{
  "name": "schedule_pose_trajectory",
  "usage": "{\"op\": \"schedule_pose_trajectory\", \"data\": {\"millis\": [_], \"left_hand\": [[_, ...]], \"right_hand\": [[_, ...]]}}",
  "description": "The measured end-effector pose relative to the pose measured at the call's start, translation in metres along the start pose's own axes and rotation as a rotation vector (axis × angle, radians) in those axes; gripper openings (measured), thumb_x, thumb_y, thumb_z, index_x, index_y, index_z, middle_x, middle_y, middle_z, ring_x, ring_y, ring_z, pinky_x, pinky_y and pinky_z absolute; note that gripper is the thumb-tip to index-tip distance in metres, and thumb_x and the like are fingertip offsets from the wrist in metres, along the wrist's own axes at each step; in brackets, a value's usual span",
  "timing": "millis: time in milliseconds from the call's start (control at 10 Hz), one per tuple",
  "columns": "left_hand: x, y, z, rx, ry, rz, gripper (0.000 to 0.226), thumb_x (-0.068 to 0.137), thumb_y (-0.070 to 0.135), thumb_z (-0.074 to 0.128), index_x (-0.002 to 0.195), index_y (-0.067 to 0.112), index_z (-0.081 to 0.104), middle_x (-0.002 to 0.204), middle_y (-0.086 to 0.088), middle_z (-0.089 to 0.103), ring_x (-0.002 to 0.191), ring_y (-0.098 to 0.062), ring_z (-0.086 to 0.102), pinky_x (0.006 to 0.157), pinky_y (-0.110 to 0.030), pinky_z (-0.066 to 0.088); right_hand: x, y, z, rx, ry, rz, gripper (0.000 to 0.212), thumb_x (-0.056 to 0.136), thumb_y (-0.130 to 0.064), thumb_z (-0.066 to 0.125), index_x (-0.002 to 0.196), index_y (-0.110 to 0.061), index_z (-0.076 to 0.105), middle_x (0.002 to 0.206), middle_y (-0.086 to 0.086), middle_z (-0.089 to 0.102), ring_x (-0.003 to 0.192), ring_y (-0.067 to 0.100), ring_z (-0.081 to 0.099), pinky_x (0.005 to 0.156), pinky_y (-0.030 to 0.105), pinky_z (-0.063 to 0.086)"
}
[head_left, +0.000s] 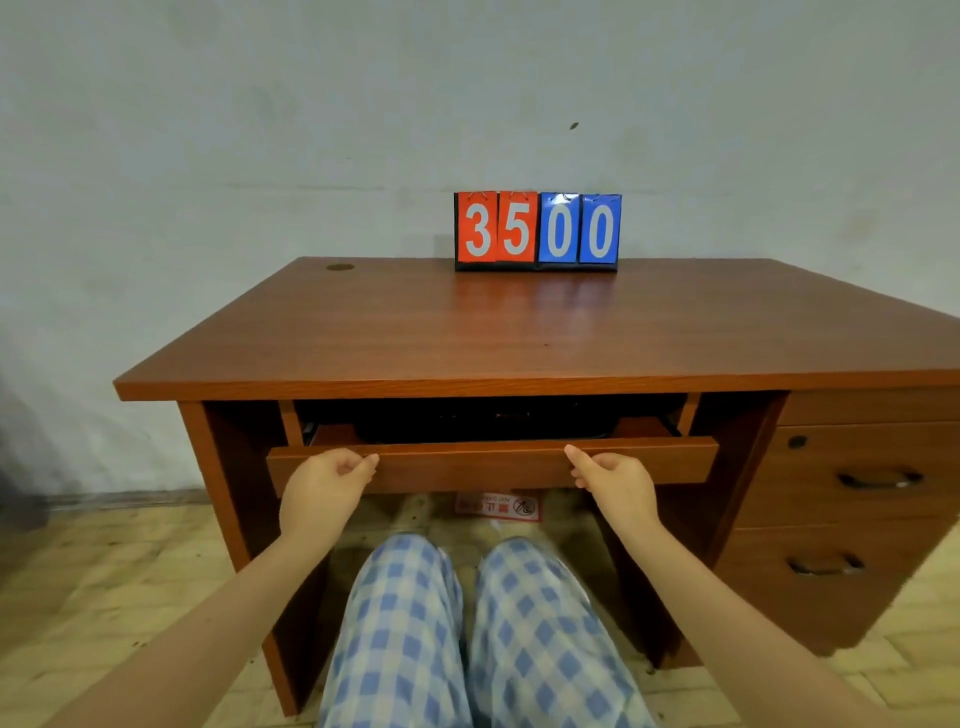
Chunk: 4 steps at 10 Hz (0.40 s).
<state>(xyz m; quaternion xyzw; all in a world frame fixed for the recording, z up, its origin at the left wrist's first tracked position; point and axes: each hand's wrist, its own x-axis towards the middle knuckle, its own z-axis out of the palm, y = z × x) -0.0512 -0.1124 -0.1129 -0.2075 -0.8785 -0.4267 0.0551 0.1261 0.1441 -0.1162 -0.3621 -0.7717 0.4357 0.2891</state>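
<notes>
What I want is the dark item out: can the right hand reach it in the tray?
Probably not yet: the right hand grips the tray front, and the dark item lies mostly under the desktop, leaving a narrow gap.

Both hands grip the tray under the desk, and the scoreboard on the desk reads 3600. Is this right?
No. The head view shows the scoreboard reading 3500, not 3600. The left hand and right hand do grip the tray under the desk.
</notes>
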Motion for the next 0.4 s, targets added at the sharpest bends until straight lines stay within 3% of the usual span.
{"op": "schedule_pose_trajectory", "data": {"millis": [200,400], "left_hand": [[0.032,-0.001,0.022,-0.092,0.058,-0.025,0.027,0.093,0.037,0.059,0.079,0.016,0.069,0.074,0.002,0.067,0.075,-0.014,0.060,0.061,-0.029,0.040],[0.028,-0.009,0.028,-0.036,0.035,0.076,0.025,0.093,0.036,0.057,0.075,0.022,0.066,0.077,0.006,0.063,0.079,-0.011,0.058,0.065,-0.026,0.038]], "right_hand": [[0.038,-0.004,0.016,0.025,-0.013,0.045,0.039,0.087,-0.049,0.063,0.064,-0.018,0.068,0.068,-0.001,0.070,0.072,0.017,0.066,0.079,0.044,0.055],[0.040,0.002,0.015,-0.059,-0.074,-0.056,0.038,0.093,-0.042,0.057,0.069,-0.014,0.068,0.068,0.001,0.068,0.073,0.021,0.066,0.075,0.040,0.052]]}}
